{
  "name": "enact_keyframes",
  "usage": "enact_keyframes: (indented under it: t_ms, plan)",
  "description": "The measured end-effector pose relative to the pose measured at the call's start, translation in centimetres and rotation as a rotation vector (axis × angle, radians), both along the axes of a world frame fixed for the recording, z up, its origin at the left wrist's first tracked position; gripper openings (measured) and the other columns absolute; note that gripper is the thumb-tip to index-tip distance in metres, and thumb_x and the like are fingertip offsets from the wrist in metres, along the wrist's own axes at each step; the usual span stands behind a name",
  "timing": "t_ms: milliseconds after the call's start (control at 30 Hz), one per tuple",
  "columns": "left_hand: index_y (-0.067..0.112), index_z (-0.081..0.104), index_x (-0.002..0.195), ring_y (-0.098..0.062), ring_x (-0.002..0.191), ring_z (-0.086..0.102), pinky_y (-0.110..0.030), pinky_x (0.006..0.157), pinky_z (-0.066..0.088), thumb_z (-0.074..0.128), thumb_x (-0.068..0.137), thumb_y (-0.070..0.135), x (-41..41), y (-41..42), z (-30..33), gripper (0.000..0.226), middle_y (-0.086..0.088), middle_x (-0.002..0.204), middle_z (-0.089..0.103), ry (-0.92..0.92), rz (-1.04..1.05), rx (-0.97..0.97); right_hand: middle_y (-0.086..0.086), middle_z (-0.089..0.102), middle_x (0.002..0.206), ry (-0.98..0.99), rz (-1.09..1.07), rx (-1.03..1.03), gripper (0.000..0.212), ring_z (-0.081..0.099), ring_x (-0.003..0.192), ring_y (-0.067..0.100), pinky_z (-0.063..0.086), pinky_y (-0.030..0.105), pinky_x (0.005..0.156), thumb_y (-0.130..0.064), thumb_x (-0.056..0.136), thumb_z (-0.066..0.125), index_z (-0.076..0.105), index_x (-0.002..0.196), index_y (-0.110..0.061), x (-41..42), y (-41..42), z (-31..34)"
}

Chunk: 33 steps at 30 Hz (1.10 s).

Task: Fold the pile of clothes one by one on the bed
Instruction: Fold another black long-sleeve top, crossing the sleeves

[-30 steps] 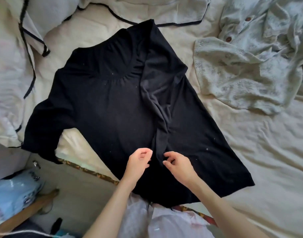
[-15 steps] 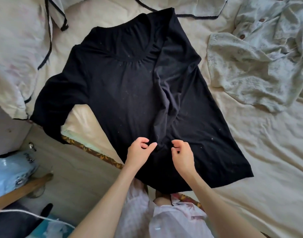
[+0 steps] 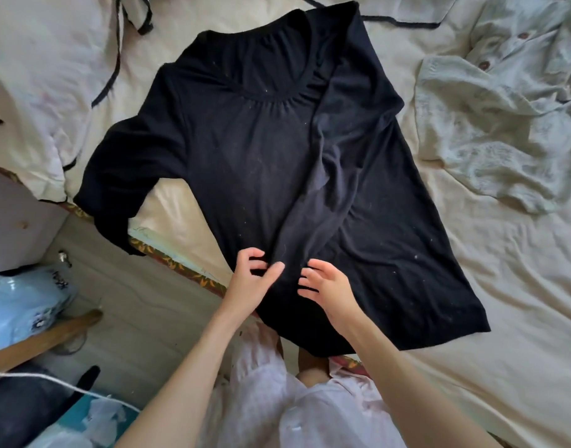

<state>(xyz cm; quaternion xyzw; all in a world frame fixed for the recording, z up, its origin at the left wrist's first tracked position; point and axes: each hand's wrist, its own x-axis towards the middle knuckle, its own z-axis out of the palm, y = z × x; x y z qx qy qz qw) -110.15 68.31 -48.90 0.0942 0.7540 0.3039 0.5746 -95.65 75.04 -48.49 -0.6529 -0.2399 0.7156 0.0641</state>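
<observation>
A black long-sleeved top (image 3: 245, 156) lies spread face up on the cream bed sheet (image 3: 510, 334), neckline pointing away from me. Its right sleeve (image 3: 313, 221) is folded across the body, running down the middle toward the hem. The other sleeve (image 3: 122, 176) hangs over the bed's left edge. My left hand (image 3: 255, 279) sits just left of the folded sleeve's end, fingers loosely curled, thumb resting on the cloth. My right hand (image 3: 329, 286) hovers just right of it with fingers spread, gripping nothing.
A crumpled pale green buttoned garment (image 3: 491, 124) lies on the bed at the upper right. White pillows with black piping (image 3: 35, 92) are at the upper left. Below the bed's edge are the floor (image 3: 132, 318), a blue bag (image 3: 19, 302) and a white cable (image 3: 51, 379).
Both hands pinched the end of the folded sleeve earlier; now their fingers have loosened and let it lie on the top. The view shifted slightly toward the bed's left edge.
</observation>
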Motion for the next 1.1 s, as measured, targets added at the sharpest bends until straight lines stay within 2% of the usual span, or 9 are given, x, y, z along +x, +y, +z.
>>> enact_keyframes:
  t_ms: [133,267,400,500,567,667,767,967,1100]
  plan:
    - [0.024,0.045,0.117,-0.012,0.091,0.061,-0.025,0.08,0.048,0.071,0.083,0.027,1.0,-0.5,-0.2,0.043,0.004,0.103,0.061,-0.001,-0.115,-0.039,0.008,0.066,0.085,0.02,-0.145,-0.09,0.012,0.065,0.065,0.013,0.048,0.022,0.059,-0.01,0.095,0.055,0.06,0.106,-0.006,-1.1,0.3,0.2]
    - [0.018,0.058,0.12,-0.019,0.1,0.066,-0.03,0.082,0.052,0.064,0.089,0.015,0.7,-0.8,0.2,0.031,-0.004,0.104,0.071,-0.276,0.0,-0.032,0.0,0.052,0.063,0.041,-0.209,-0.159,0.011,0.048,0.049,0.008,0.04,0.021,0.055,-0.016,0.094,0.058,0.059,0.085,-0.01,-1.1,0.8,0.3]
    - [0.015,0.064,0.111,-0.024,0.109,0.062,-0.039,0.095,0.049,0.053,0.091,0.003,0.3,-1.2,1.1,0.025,-0.006,0.109,0.071,-0.463,0.025,-0.015,0.0,0.057,0.081,0.121,-0.188,-0.185,0.018,0.051,0.073,0.012,0.039,0.025,0.074,-0.019,0.09,0.062,0.049,0.077,-0.021,-1.3,1.6,0.9]
    - [0.007,0.061,0.118,-0.027,0.113,0.06,-0.041,0.097,0.046,0.05,0.089,0.0,-0.2,-1.5,1.7,0.031,-0.014,0.117,0.066,-0.562,0.116,0.02,0.004,0.069,0.109,0.224,-0.252,-0.204,0.007,0.066,0.095,0.016,0.047,0.03,0.086,-0.016,0.09,0.06,0.056,0.095,-0.017,-1.3,1.5,1.4]
    - [0.008,0.06,0.122,-0.024,0.114,0.06,-0.039,0.098,0.047,0.056,0.088,0.008,-0.4,-1.5,2.2,0.034,-0.011,0.12,0.066,-0.585,0.144,0.081,0.013,0.066,0.118,0.259,-0.287,-0.234,0.025,0.065,0.105,0.024,0.05,0.033,0.09,-0.016,0.091,0.059,0.057,0.114,-0.007,-1.2,1.1,1.8]
    - [0.003,0.06,0.118,-0.024,0.108,0.064,-0.035,0.092,0.05,0.063,0.084,0.017,-0.2,-1.6,2.4,0.037,-0.012,0.114,0.068,-0.538,0.233,0.133,0.012,0.068,0.114,0.259,-0.226,-0.225,0.032,0.066,0.105,0.024,0.052,0.031,0.085,-0.02,0.089,0.062,0.061,0.117,-0.004,-0.7,0.6,2.5]
    - [0.004,0.06,0.098,-0.02,0.091,0.068,-0.023,0.071,0.054,0.061,0.089,0.01,0.3,-2.1,2.4,0.011,-0.008,0.094,0.073,-0.429,0.263,0.114,0.012,0.071,0.107,0.215,-0.094,-0.159,0.027,0.068,0.102,0.024,0.05,0.031,0.085,-0.023,0.089,0.063,0.067,0.108,-0.004,-0.1,0.3,2.9]
    - [0.014,0.064,0.111,-0.013,0.101,0.067,-0.026,0.087,0.053,0.058,0.093,0.013,1.2,-4.0,2.8,0.019,0.002,0.102,0.073,-0.273,0.111,0.076,0.007,0.072,0.098,0.038,0.089,0.034,0.023,0.068,0.096,0.022,0.053,0.04,0.088,-0.026,0.091,0.062,0.064,0.102,-0.006,1.1,-0.4,3.9]
    - [0.017,0.06,0.103,-0.009,0.088,0.069,-0.016,0.069,0.052,0.056,0.094,0.014,2.1,-4.8,3.1,0.01,0.004,0.092,0.074,-0.116,0.217,0.173,0.009,0.047,0.062,-0.197,0.24,0.36,0.031,0.052,0.053,0.015,0.048,0.026,0.054,-0.024,0.09,0.063,0.045,0.083,0.0,1.3,-1.7,4.9]
